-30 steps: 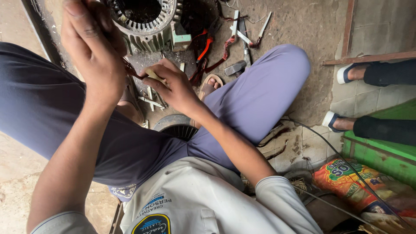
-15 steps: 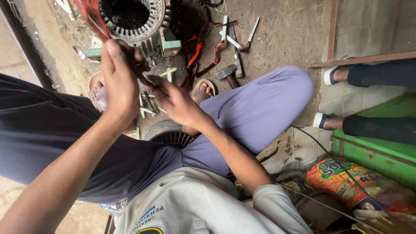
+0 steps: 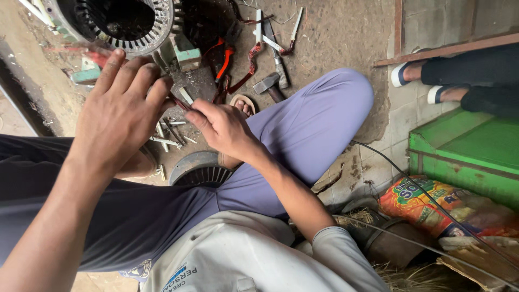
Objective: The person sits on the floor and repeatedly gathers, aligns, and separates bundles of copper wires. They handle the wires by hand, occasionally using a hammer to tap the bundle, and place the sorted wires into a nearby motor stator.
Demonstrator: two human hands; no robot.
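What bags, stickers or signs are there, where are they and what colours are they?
Crinkled plastic food bag: lower right on the floor, below the green painted box; orange and red with yellow and green patches.
Round printed badge: bottom edge, on the pale grey shirt; blue and white.
No signs or screens show.

Soft, even daylight with faint shadows and no glare; sharp focus, slight wide-angle stretch at the edges.

One package, one printed patch.
Crumpled orange plastic bag point(image 3: 432, 203) with green, yellow and red print, lying on the floor lower right, just below the green box point(image 3: 470, 148). Round blue-and-white printed patch point(image 3: 178, 277) on the grey shirt, bottom centre.
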